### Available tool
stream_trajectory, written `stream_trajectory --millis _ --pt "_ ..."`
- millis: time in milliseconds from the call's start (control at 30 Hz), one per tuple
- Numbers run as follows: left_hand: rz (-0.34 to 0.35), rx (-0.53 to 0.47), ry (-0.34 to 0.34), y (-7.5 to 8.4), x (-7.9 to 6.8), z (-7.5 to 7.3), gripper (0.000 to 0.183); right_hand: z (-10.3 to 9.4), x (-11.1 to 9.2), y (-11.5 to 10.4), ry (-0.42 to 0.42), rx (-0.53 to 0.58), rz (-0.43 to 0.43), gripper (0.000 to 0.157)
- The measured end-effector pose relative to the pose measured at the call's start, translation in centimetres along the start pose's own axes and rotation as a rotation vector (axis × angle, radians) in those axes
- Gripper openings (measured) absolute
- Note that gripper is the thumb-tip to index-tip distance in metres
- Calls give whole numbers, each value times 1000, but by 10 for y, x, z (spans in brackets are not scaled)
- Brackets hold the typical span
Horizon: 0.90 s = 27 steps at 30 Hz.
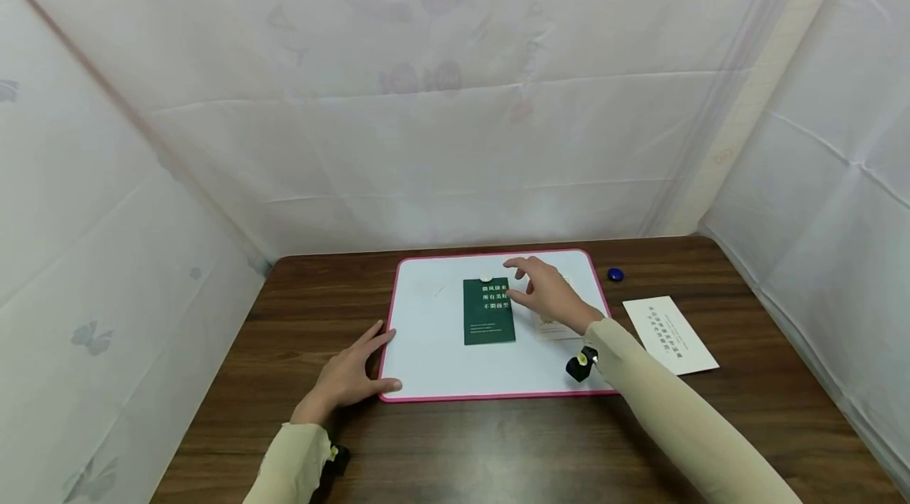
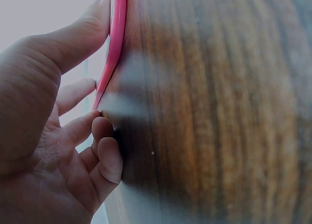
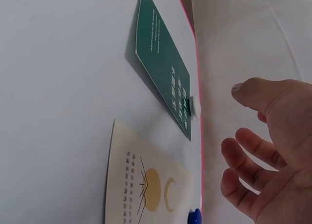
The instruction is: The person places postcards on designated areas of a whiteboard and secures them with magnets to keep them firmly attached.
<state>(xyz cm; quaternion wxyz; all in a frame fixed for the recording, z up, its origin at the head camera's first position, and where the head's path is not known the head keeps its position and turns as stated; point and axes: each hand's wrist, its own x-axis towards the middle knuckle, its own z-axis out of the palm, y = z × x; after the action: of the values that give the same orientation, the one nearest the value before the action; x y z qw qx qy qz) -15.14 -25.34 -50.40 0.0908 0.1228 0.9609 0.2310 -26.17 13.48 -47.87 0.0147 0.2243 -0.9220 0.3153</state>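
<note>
Left hand [image 1: 351, 374] spread wide at the whiteboard [image 1: 426, 362], right hand [image 1: 550, 295] loosely parted above it

At the left, my thumb rests by the whiteboard's bottom left corner, while my longer fingers reach its left edge farther up. The board lies flat on the dark wood tabletop [image 1: 441, 449], its top edge near the tabletop's back edge. Around its upper middle lies a green card [image 1: 488, 322], with a white magnet [image 1: 486, 278] at the card's top end, close to the board's top edge. Next comes my right hand, thumb and bent fingers apart with an unfilled gap between them, its tips near the white magnet but clear of the board. Partly hidden below it, toward the board's right edge, is a cream card [image 3: 141, 185]; the right wrist view shows a blue magnet [image 3: 195, 216] at its top end. Beyond the board's top right corner, a blue disc [image 1: 615, 274] sits on the tabletop. Farthest right, a white card [image 1: 671, 334] lies aslant toward the tabletop's right edge.
</note>
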Motion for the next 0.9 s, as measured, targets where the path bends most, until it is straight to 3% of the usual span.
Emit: stream_trajectory --millis 267,900 --pt "0 -1 0 0 -1 0 93 -5 -11 1 -25 -34 32 57" --pt "-7 4 -5 -1 -4 -1 94 -12 -31 12 -9 0 38 60"
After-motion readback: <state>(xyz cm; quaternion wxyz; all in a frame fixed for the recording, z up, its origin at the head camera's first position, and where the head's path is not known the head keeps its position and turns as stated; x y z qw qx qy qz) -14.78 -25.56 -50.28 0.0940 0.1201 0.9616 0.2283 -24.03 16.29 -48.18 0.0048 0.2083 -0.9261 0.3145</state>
